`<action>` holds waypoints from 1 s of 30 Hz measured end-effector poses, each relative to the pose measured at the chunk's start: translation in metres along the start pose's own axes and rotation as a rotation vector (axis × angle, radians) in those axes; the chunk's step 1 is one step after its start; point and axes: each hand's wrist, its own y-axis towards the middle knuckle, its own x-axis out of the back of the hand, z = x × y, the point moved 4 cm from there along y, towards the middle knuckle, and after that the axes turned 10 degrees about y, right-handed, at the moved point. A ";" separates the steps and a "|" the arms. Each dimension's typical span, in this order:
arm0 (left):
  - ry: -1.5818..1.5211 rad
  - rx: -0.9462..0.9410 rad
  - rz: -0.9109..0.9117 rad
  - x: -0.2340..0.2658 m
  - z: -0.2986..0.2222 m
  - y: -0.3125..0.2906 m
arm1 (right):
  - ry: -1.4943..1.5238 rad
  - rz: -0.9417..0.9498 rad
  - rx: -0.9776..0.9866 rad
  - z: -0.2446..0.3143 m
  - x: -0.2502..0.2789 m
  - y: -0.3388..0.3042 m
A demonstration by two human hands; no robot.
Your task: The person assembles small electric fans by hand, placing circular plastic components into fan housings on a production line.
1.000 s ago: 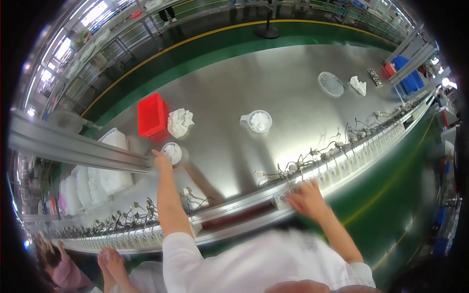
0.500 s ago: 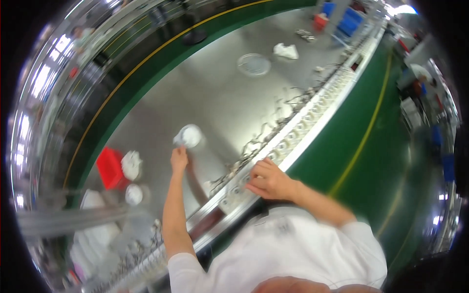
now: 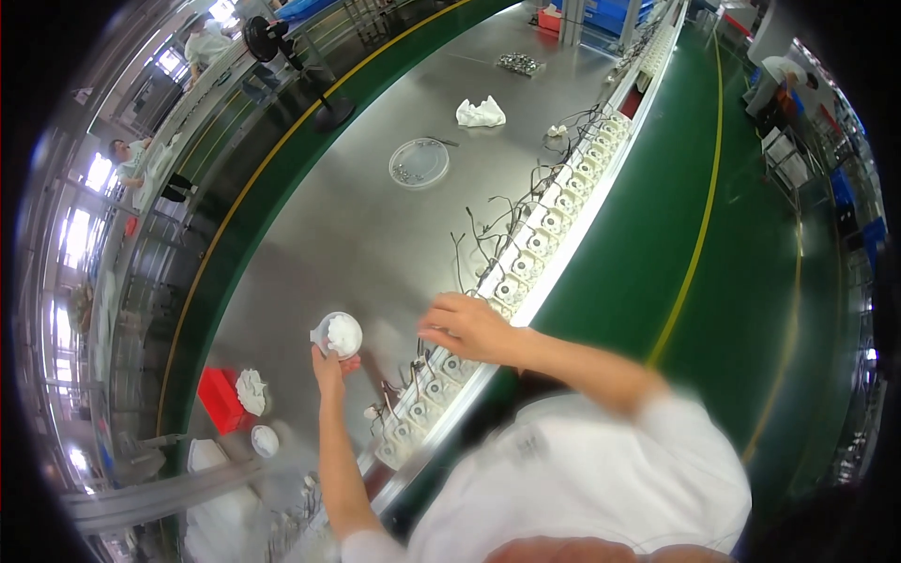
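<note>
My left hand (image 3: 330, 368) grips a small round translucent bowl (image 3: 321, 330) from below, out over the steel table. A lumpy white mass (image 3: 344, 334) fills much of the bowl; its kind cannot be made out. To the right, my right hand (image 3: 469, 327) hovers above the row of parts, fingers loosely bent and pointing at the bowl, with nothing visible in them. Beneath and beside it runs a long line of cream-white housings (image 3: 537, 244) with round dark centres, set along a rail (image 3: 563, 258). Dark wires (image 3: 483, 235) stick out from their table side.
A red bin (image 3: 221, 400), a crumpled white bag (image 3: 251, 391) and a small white bowl (image 3: 265, 441) stand at left. Farther up lie a clear round tray (image 3: 419, 163) with small metal parts and a white cloth-like bundle (image 3: 481, 113). People work in the distance.
My right hand has lifted off the housings and moved left toward the bowl. The left hand still holds the bowl, now lower in view. The whole view has shifted.
</note>
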 end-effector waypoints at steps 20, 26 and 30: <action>-0.521 0.005 0.161 -0.060 -0.056 -0.112 | 0.236 0.578 -0.219 -0.024 -0.065 0.057; -0.574 0.080 0.156 -0.065 -0.059 -0.124 | -0.193 0.552 -0.016 -0.016 -0.072 0.062; -0.642 0.059 0.102 -0.064 -0.062 -0.131 | -0.207 0.440 0.176 0.009 -0.068 0.069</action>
